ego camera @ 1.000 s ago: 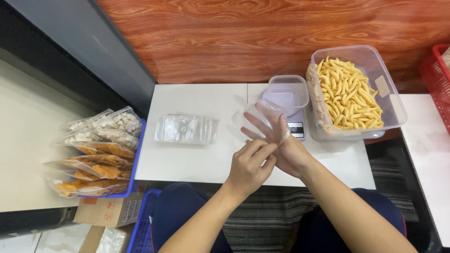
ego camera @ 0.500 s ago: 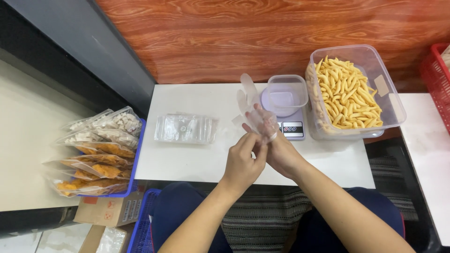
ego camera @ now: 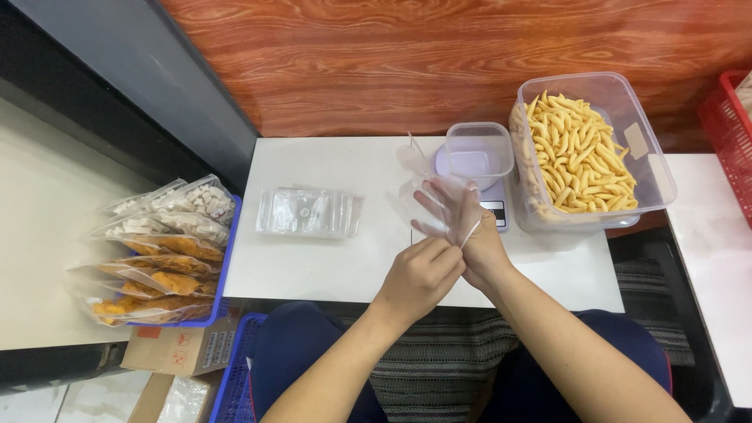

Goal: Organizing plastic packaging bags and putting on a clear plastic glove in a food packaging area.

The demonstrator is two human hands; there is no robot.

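A thin clear plastic glove (ego camera: 427, 192) partly covers my right hand (ego camera: 462, 227), whose fingers are spread over the white table (ego camera: 329, 258). My left hand (ego camera: 419, 274) pinches the glove's cuff at the right wrist. Just beyond the hands a small empty clear tub (ego camera: 479, 153) stands on a kitchen scale (ego camera: 495, 210). To its right is a large clear container (ego camera: 587, 153) filled with yellow stick snacks.
A stack of clear zip bags (ego camera: 307, 211) lies on the table's left part. A blue tray (ego camera: 168, 251) of filled snack bags sits left of the table. A red basket (ego camera: 732, 110) is at the far right. A wooden wall stands behind.
The glove has slid further over my right hand, and my left hand has pulled the cuff back toward the wrist. Both hands stay in the same spot.
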